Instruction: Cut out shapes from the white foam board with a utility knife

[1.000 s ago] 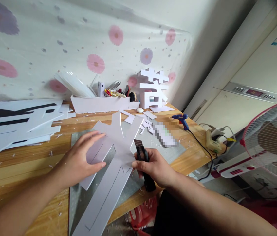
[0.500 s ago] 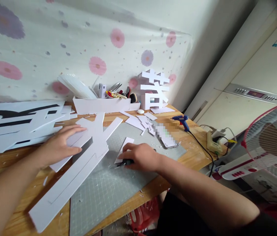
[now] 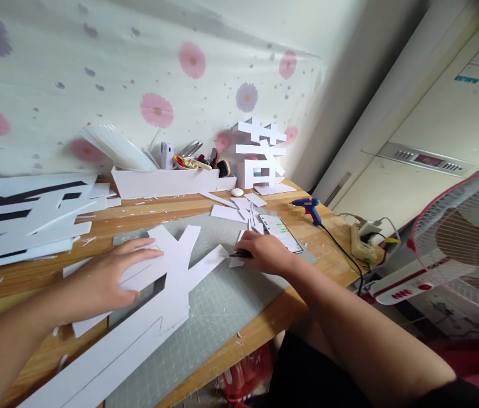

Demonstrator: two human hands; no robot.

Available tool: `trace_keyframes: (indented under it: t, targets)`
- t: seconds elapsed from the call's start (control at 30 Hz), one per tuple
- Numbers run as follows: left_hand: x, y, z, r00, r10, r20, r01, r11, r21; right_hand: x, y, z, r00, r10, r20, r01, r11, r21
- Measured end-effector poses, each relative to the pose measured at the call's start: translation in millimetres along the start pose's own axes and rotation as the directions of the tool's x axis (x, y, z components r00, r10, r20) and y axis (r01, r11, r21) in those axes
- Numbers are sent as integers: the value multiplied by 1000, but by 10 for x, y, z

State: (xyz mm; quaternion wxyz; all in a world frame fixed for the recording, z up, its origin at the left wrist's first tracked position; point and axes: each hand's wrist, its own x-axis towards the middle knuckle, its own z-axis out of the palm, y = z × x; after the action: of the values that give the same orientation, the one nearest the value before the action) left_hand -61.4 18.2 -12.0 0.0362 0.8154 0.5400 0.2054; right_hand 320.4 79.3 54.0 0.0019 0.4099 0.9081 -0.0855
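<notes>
With the middle of the cutting mat [image 3: 208, 309] as the dial's hub, the left hand [image 3: 114, 277] is lying at nine o'clock, its fingers [image 3: 141, 258] spreading wide and released, thumb well apart, over the cut white board [image 3: 175, 272]; how firmly they are pressing cannot be told. The board is covering the mat's nine o'clock side, its long end stretching past the mat toward eight and a narrow arm pointing to two. At two o'clock the right hand [image 3: 265, 252] is grasping a dark cutter [image 3: 244, 253], fingers curling closely round it, the tip sitting just beside that arm's end; contact cannot be told. A phone [image 3: 284, 232] is lying close beyond this hand, a blue glue gun [image 3: 307, 205] farther out. A broad stretch of mat is showing from three to six, nearing the edge of the surface [image 3: 260, 326].
</notes>
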Motion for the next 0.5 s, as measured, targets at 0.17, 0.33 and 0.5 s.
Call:
trace_keyframes:
  t: [0.17, 0.33, 0.5]
  targets:
    - [1, 98, -70, 987, 29, 156, -37, 998, 49, -162, -66, -33, 988, 141, -64, -120, 959, 259]
    - [24, 100, -86, 979, 57, 198, -61, 998, 16, -199, -94, -10, 994, 111, 3, -106, 942, 320]
    - [41, 43, -134, 968, 48, 248, -47, 999, -10, -176, -56, -3, 996, 88, 15, -88, 948, 306]
